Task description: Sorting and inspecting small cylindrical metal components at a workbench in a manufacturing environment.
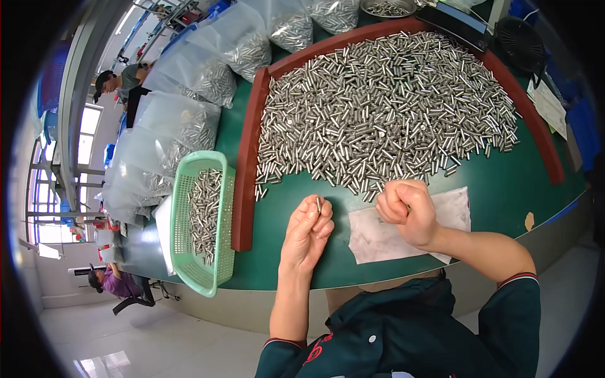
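Note:
Between the thumb and fingers of my left hand (pixel 307 228) is a small shiny metal pin (pixel 319 205), held at the near edge of a large heap of such metal pins (pixel 384 107). My right hand (pixel 408 211) is closed in a fist above a smudged white sheet (pixel 368 242). Whatever those curled fingers hold, if anything, is hidden. Left of my left hand, a light green plastic basket (pixel 225 246) contains many more pins.
Red-brown rails (pixel 246 183) border the heap on the green table (pixel 296 179). Clear bags of pins (pixel 214 82) line the far left. A metal bowl (pixel 387 9), a dark device (pixel 454 26) and a black fan (pixel 519 44) stand farther back. Two people are off to the left.

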`<state>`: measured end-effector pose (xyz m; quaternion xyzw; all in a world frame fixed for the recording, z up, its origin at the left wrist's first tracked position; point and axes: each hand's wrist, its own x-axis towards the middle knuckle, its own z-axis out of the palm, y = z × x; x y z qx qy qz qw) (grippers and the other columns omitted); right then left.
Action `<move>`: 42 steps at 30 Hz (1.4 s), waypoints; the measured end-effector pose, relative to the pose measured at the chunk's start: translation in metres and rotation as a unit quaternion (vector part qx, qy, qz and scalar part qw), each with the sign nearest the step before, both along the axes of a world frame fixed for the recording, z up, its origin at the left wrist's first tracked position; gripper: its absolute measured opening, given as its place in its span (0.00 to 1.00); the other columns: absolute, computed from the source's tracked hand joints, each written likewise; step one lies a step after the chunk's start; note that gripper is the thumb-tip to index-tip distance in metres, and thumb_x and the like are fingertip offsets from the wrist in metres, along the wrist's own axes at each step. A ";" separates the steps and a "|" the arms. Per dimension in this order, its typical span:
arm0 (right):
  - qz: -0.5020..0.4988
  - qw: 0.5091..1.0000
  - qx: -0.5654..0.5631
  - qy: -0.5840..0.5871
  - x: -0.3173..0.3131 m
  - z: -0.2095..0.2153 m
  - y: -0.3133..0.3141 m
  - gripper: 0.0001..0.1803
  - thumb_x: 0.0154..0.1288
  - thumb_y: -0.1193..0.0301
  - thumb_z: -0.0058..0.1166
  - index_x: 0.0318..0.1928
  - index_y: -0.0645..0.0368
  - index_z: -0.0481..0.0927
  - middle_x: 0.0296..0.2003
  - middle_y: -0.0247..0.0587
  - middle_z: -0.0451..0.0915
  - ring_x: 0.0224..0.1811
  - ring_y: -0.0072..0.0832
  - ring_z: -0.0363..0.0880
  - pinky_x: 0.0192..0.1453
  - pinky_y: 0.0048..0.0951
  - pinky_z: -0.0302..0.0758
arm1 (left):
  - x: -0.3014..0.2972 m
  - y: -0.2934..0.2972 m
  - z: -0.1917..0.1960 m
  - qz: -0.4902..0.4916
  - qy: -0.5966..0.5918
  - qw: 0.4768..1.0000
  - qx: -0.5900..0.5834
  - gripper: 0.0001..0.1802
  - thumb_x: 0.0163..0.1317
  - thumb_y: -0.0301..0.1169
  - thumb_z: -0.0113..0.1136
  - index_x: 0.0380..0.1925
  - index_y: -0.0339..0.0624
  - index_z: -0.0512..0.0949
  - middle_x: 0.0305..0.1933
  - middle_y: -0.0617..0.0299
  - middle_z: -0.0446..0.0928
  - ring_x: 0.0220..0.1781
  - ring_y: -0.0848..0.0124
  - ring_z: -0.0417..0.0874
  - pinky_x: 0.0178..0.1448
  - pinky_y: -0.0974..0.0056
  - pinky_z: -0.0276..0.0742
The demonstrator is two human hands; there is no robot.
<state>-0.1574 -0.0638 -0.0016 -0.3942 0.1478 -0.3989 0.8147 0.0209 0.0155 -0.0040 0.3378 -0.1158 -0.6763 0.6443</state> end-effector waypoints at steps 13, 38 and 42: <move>-0.004 1.000 0.027 0.006 0.001 0.000 -0.004 0.18 0.56 0.66 0.32 0.10 0.54 0.54 0.06 0.28 0.52 0.10 0.17 0.43 0.15 0.22 0.43 | 0.009 -0.024 0.013 0.015 -0.476 0.878 0.044 0.08 0.56 0.29 0.54 0.23 0.34 0.74 0.14 0.74 0.62 0.17 0.84 0.58 0.21 0.76 0.54; -0.004 0.997 0.060 -0.047 -0.003 -0.003 -0.003 0.18 0.58 0.66 0.32 0.12 0.54 0.54 0.07 0.27 0.52 0.10 0.16 0.45 0.16 0.21 0.45 | -0.045 -0.001 0.004 -0.074 -0.727 0.681 -0.041 0.04 0.42 0.21 0.60 0.20 0.37 0.75 0.10 0.63 0.60 0.11 0.75 0.60 0.17 0.69 0.57; 0.006 0.997 0.060 -0.043 -0.001 -0.005 -0.003 0.18 0.59 0.66 0.31 0.12 0.54 0.55 0.07 0.27 0.53 0.10 0.16 0.45 0.16 0.21 0.45 | -0.045 0.000 0.005 -0.074 -0.733 0.675 -0.042 0.04 0.42 0.21 0.60 0.20 0.37 0.75 0.10 0.63 0.60 0.11 0.75 0.59 0.17 0.69 0.56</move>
